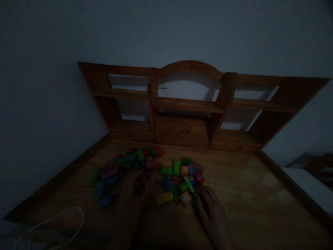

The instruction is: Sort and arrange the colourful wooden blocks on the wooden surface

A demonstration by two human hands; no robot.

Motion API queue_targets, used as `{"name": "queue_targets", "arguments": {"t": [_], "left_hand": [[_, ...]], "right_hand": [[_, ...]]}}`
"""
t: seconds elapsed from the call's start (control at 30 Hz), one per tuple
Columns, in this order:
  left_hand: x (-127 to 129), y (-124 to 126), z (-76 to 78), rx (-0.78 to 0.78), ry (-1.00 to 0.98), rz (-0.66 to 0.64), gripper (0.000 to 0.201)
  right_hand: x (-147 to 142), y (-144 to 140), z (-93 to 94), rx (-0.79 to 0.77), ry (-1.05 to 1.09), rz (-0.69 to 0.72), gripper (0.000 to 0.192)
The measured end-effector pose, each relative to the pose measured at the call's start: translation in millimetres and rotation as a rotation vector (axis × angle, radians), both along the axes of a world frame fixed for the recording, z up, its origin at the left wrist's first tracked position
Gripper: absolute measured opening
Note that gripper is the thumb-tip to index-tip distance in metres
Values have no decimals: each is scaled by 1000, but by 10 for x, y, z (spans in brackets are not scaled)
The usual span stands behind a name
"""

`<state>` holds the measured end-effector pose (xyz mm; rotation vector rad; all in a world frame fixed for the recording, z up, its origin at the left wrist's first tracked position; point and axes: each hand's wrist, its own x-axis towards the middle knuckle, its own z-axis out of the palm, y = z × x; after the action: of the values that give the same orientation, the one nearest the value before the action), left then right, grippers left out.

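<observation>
Dim light makes details hard to read. My left hand point(134, 192) is at the right side of a heap of coloured toy blocks point(111, 172), its thumb and fingers curled around a small reddish block point(146, 176). My right hand point(209, 205) rests at the right edge of a smaller group of blocks, fingers stretched forward and nothing visible in them. Its fingertips are beside a light green dotted block point(189, 184) and an orange block with a printed face point(185, 198). Between the hands are a yellow block point(164, 198), a blue block point(167, 184) and green blocks point(177, 167).
A wooden shelf unit point(187, 104) with an arched top stands at the back of the wooden tabletop point(249, 194), against the wall. A white cable point(80, 217) loops at the lower left. A white surface point(304, 187) is beyond the right edge.
</observation>
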<state>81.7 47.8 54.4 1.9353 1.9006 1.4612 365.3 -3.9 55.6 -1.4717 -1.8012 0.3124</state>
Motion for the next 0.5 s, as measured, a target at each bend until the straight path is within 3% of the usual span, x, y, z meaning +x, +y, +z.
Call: {"name": "queue_targets", "arguments": {"t": [0.13,0.27,0.5], "left_hand": [[189,-33,53,-76,-9,-103,37],[397,-26,122,-54,-23,-244,30],[616,150,-12,9,8,-362,33]], "right_hand": [[9,5,-41,3,7,6,21],[7,9,-52,-4,2,-5,22],[7,5,-58,-42,-4,0,24]]}}
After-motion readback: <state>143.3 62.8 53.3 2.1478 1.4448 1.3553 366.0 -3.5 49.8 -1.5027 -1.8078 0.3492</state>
